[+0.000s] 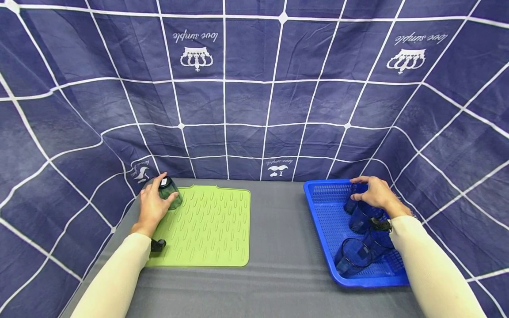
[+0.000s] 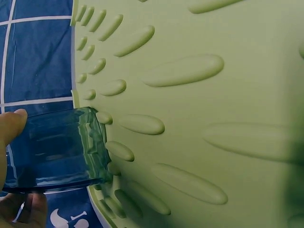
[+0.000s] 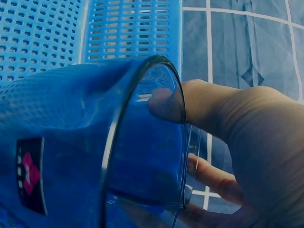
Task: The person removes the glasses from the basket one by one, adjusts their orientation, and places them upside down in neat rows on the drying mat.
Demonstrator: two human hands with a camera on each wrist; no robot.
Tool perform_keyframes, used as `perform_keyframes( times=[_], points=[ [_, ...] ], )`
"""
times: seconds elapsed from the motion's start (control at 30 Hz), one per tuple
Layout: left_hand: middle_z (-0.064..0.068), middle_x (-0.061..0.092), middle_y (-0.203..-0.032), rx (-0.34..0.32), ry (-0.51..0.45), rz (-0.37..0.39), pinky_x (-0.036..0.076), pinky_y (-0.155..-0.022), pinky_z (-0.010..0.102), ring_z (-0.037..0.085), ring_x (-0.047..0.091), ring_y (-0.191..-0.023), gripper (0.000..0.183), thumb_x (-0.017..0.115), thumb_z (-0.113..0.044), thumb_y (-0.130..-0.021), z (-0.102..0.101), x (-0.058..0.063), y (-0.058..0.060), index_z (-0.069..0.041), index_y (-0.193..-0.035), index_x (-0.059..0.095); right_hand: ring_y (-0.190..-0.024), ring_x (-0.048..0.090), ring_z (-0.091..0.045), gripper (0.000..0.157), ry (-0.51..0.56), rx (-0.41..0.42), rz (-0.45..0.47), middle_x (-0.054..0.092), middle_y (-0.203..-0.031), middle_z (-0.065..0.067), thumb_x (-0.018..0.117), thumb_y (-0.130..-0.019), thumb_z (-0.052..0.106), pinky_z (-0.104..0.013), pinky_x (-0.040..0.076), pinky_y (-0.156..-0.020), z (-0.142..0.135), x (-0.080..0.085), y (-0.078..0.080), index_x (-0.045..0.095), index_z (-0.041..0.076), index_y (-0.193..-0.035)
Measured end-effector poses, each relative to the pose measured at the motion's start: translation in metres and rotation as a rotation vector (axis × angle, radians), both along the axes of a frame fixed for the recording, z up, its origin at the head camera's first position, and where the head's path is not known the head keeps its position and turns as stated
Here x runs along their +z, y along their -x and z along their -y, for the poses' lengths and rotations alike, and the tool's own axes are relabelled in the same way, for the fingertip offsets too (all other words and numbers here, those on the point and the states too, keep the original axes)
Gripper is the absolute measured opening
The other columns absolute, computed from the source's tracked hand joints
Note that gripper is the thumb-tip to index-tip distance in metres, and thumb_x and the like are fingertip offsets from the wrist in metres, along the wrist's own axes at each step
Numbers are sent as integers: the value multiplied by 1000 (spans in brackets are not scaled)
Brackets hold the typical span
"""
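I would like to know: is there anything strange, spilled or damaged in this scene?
One oddity: on the blue cloth, the "love simple" lettering reads upside down in the head view, crowns included. I see no spill, and the glass in the left hand shows no visible damage.

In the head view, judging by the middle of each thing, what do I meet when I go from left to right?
Left hand, the glass it holds, green mat, blue basket.

Your left hand point(image 1: 154, 206) grips a tinted glass point(image 1: 173, 201) on the far left corner of the green mat point(image 1: 210, 225); your right hand point(image 1: 377, 193) holds the farthest glass point(image 1: 350, 205) in the blue basket point(image 1: 329, 221), near three other glasses point(image 1: 350, 261).
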State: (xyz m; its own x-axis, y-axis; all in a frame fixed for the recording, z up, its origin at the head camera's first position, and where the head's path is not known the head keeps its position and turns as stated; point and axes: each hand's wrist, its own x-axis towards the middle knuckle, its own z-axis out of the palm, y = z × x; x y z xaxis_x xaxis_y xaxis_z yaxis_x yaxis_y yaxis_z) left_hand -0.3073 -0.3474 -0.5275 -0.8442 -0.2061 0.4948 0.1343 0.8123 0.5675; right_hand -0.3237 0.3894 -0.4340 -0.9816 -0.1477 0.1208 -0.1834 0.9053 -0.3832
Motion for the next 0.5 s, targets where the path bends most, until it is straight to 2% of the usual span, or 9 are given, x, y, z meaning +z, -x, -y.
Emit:
perform_keyframes(
  times=[0.17,0.5],
  points=[
    [44,67,-149,-5,8,-5,41,-113,69,65,63,-133,84,95,-10,-92,-1,3,-1,-9,-167,56,-134,68,-66,61,16,5,-20,75,-143,-37,101,-88,23,-79,51,-114,2,2,-3,80,6,-142],
    [45,66,-149,-2,3,15,40,-117,70,65,62,-135,85,95,-9,-92,-1,4,-2,-8,-167,55,-142,64,-65,59,36,1,-63,73,-151,-35,100,-90,22,-80,49,-119,12,18,-9,80,11,-144]
  ],
)
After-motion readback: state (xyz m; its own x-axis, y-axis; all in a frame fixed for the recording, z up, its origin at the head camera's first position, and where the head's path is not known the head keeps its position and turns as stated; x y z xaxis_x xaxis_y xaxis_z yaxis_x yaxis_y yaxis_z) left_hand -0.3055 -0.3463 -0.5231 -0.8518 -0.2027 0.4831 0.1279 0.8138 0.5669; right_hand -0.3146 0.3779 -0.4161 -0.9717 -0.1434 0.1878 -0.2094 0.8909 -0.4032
